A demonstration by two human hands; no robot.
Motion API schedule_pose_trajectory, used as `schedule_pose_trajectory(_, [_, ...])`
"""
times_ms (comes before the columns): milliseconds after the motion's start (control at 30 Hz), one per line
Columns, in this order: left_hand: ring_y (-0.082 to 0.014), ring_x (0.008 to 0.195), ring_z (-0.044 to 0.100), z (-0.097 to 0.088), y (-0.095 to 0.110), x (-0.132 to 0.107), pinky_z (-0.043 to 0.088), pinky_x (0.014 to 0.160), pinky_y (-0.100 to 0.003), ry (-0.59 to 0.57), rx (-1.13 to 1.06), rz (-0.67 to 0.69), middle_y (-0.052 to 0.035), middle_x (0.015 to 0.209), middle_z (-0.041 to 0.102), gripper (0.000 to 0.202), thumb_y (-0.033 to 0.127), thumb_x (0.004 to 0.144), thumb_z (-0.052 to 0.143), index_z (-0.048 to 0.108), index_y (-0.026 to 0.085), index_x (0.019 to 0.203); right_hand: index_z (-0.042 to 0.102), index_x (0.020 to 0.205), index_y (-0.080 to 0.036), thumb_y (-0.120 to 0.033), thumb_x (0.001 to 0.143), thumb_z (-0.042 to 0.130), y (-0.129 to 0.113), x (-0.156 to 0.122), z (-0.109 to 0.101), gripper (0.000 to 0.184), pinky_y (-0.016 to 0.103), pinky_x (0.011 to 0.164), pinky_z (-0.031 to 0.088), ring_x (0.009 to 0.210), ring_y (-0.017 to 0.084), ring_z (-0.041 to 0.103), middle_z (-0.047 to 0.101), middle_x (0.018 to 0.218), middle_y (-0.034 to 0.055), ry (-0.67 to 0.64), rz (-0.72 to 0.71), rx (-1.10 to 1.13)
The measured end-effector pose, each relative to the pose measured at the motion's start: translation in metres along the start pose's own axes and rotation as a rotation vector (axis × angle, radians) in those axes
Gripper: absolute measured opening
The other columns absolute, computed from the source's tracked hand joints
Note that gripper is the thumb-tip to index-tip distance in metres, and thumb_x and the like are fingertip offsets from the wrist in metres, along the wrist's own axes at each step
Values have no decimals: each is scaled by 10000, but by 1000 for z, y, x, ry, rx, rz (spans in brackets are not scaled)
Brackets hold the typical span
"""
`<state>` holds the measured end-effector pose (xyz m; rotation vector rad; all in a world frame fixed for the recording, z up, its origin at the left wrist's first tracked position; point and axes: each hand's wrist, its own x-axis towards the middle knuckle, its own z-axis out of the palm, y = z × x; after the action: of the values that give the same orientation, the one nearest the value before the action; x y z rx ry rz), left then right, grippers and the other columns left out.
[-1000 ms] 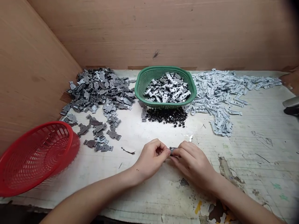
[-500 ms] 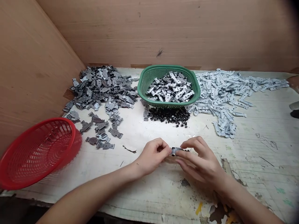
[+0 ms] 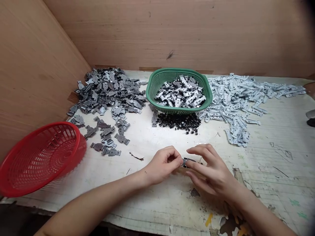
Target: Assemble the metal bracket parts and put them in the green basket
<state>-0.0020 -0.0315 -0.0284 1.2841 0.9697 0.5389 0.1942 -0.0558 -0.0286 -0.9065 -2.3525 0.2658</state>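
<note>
My left hand [image 3: 165,165] pinches the near-left end of a small metal clip [image 3: 184,162] between thumb and index finger, just above the table. The clip is grey with dark ends, and its right part is largely behind my other hand. My right hand [image 3: 213,168] has its fingers spread, the index finger lying along the clip and the thumb apart below it. Beyond both hands lies a heap of small black fittings [image 3: 180,122]. A green basket [image 3: 152,104] behind the heap holds several assembled-looking metal clips.
Grey flat metal pieces [image 3: 105,88] are heaped at the back left, with stray ones nearer. Pale metal levers [image 3: 236,95] spread across the back right. A red basket [image 3: 82,147] sits tilted at the left. Wooden panels [image 3: 187,36] wall the back and left.
My left hand and the clip have shifted slightly to the right. More of the clip is now covered by my right index finger. The view has moved a little.
</note>
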Motion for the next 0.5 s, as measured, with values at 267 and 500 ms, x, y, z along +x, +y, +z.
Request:
schedule_pose_trajectory(267, [-100,609,454,-1,0,1,379,577,-244,-16,22,21,8,685,492,178,311,798,542,512,153,720,562,940,-186,-101,745,581,-3,3,-7,214,455,746,458,963,274,474,502,1128,160,32,-50,13])
schedule_pose_trajectory(500, [-95,642,442,-2,-4,2,367,593,-230,-81,37,102,0,754,484,177,291,801,541,519,151,694,591,922,-141,-84,746,578,-6,4,-8,186,451,752,450,984,293,470,471,1132,181,-27,-59,35])
